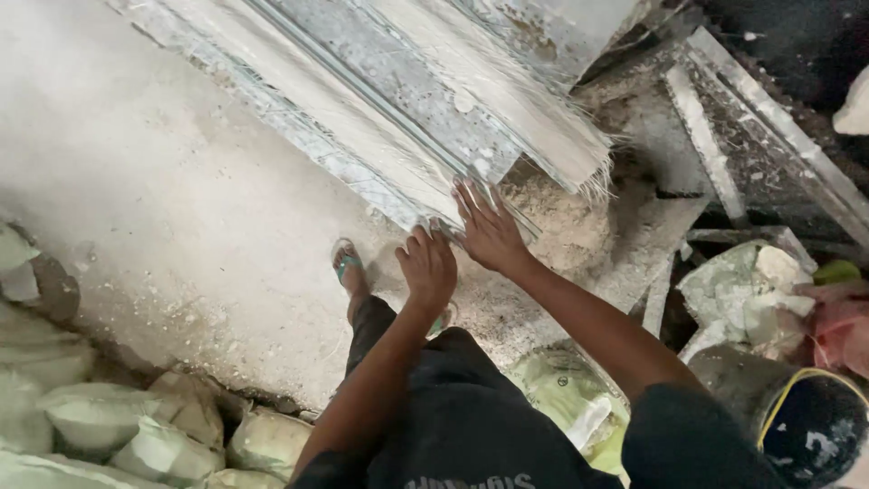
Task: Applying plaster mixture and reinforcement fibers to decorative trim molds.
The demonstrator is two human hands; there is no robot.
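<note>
Black short-sleeved shirt [471, 435], pale lettering at lower edge; dark trousers [369, 330]; teal flip-flop [346, 263], frame centre; bare forearms.

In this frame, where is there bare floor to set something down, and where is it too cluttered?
Free: the pale dusty floor between the long panels and the sacks at lower left. Crowded: right of the right hand, with rubble and metal strips. The left hand sits at the panels' edge, above a sandalled foot.
</note>
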